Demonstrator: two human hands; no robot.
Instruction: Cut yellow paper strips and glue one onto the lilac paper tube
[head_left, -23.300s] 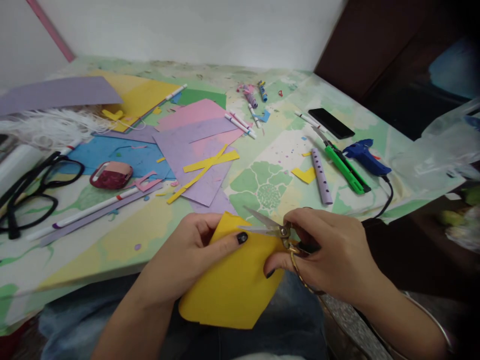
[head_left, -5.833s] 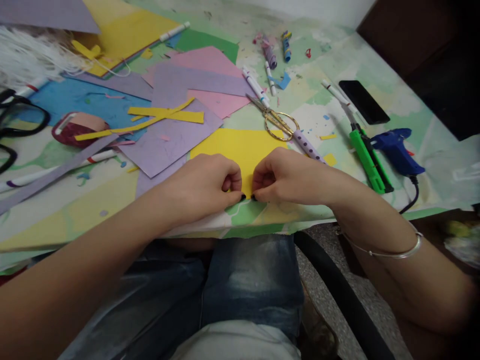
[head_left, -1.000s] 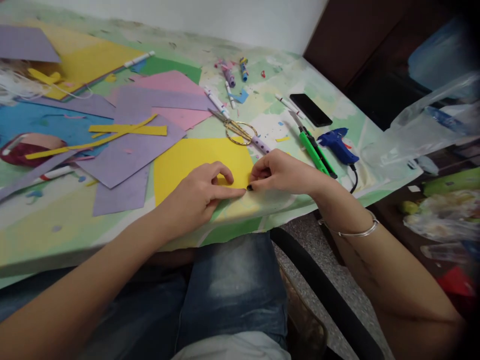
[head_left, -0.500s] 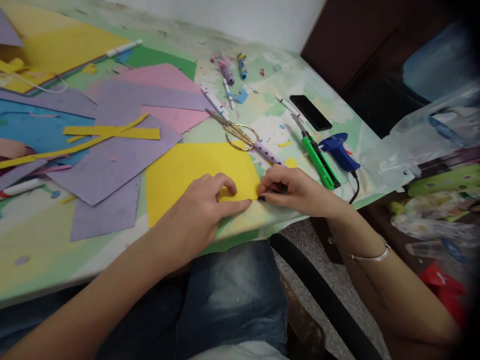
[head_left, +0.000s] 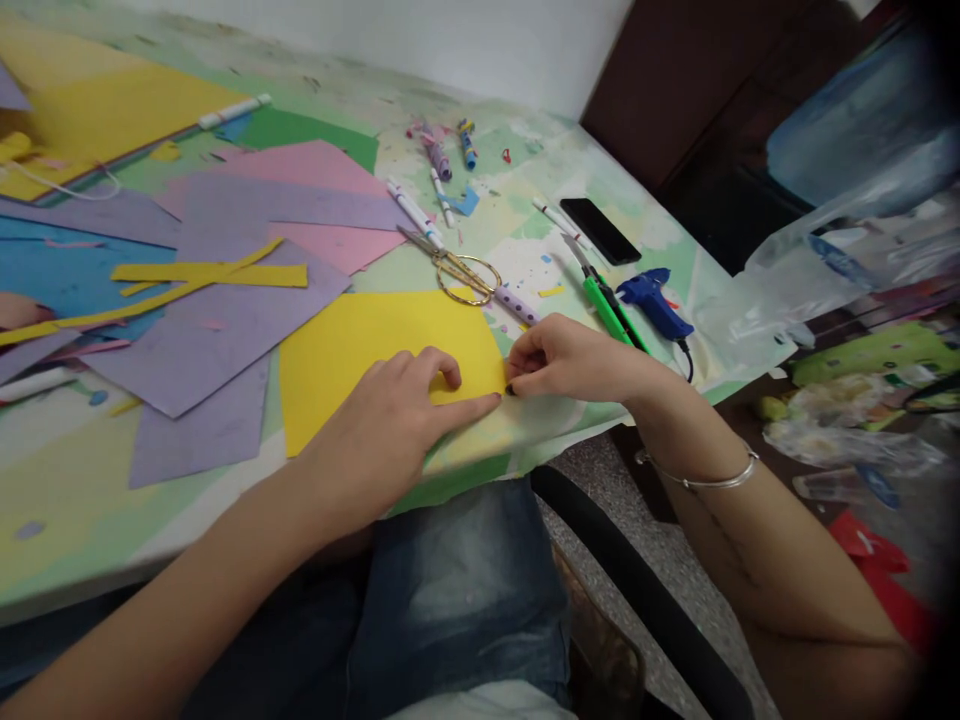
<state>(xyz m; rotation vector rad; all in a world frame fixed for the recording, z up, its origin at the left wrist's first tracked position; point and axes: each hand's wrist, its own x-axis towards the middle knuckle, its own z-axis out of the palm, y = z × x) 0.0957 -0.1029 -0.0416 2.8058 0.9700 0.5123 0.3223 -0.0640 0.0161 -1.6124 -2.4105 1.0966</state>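
Observation:
A yellow craft sheet (head_left: 337, 345), foam or paper, lies at the table's front edge. My left hand (head_left: 397, 420) rests on it, thumb stretched toward the near right corner and the other fingers bent and apart. At that corner my right hand (head_left: 555, 365) pinches the sheet's edge between thumb and curled fingers. The two thumb tips almost meet there. Just beyond the sheet lie gold-handled scissors (head_left: 469, 278) and a purple dotted roll (head_left: 517, 305), its near end close to my right hand.
A green craft knife (head_left: 604, 305), a blue glue gun (head_left: 656, 300) and a black phone (head_left: 600, 230) lie to the right. Purple sheets (head_left: 225, 340) with yellow strips (head_left: 217, 275) cover the left. Part of another person's hand (head_left: 21, 310) shows at the left edge.
The view has shifted slightly, so most things sit farther left in it. Both hands stay at the yellow sheet's near right corner, with little movement relative to it.

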